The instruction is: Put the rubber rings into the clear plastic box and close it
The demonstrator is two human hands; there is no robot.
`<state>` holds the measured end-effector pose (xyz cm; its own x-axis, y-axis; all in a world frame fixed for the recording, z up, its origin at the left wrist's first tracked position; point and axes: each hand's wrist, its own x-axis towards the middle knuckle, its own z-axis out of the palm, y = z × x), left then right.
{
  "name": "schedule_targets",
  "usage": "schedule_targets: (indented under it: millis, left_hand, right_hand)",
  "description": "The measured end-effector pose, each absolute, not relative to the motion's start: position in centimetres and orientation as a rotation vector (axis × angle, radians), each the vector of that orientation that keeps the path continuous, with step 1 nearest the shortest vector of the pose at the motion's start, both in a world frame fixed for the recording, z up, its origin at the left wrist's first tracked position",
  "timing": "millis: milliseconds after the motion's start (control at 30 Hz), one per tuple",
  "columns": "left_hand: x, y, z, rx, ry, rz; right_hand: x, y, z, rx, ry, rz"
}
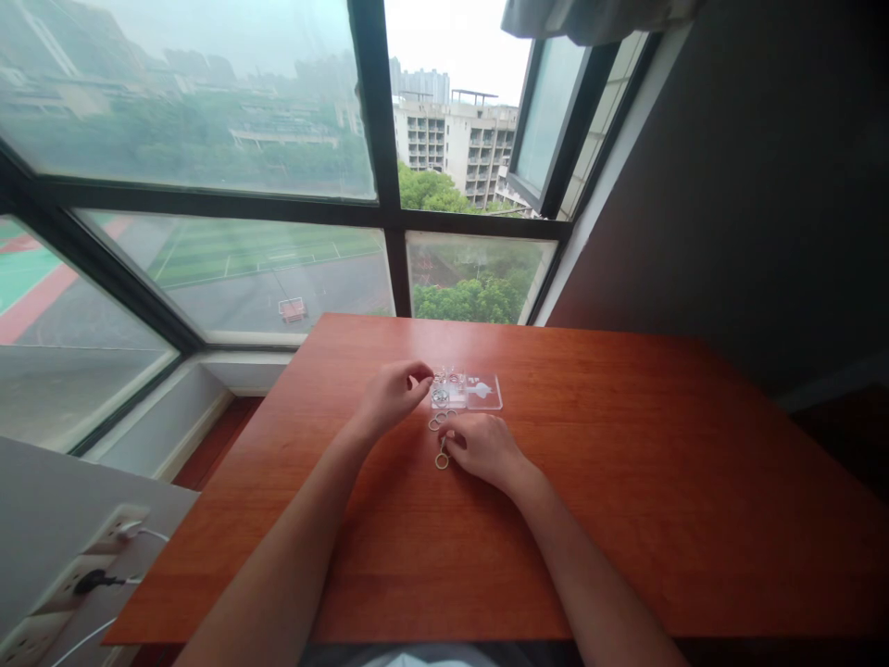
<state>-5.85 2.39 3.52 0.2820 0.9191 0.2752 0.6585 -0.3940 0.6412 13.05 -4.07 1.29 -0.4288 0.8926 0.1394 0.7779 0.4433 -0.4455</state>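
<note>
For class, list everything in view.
Wooden table: 1, reddish, centre.
Rectangular plastic holder: 1, transparent, on table.
Small round rings: several, pale, beside holder.
Shiny pieces: uncountable, silvery, holder's left.
Glazed window: 1, black, ahead.
Fabric curtain: 1, pale, top.
Wall sockets: 3, white, lower left.
Corded plugs: 2, white and black, left.
Blocky buildings: several, pale, outside.
Trees: several, green, outside.
Sports field: 1, green, outside.
Walls: 2, dark right, white left.
Floor: 1, reddish, left.
Left hand: 1, bare, at holder.
Right hand: 1, bare, over rings.
Forearms: 2, bare, below.
Clothing: some, pale, bottom.
</note>
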Motion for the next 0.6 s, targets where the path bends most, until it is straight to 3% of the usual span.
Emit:
schedule_targets:
  millis: [600]
  left_hand:
    - [-2.7,0.5,3.6,2.115,1.036,0.769]
  right_hand:
    - [15.3,-2.3,0.7,-1.408,-1.818,0.483]
